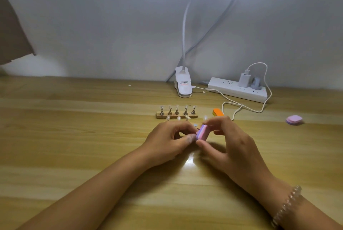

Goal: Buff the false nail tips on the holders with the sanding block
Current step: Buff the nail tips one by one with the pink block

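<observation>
A small pink and purple sanding block (202, 133) is pinched between the thumb and fingers of my right hand (230, 142), a little above the wooden table (74, 137). My left hand (167, 140) is curled right beside it, its fingertips touching the block's left end; what it pinches is hidden. Behind my hands a wooden strip (176, 116) carries several metal holders (176, 111) with pale nail tips on top. A nearer row of nail tips (179, 118) shows just above my left knuckles.
An orange sanding block (218, 112) lies right of the strip. A second pink block (294, 119) lies far right. A clip lamp base (183, 85), a white power strip (237, 89) with a charger and a trailing white cable (241, 106) sit at the back.
</observation>
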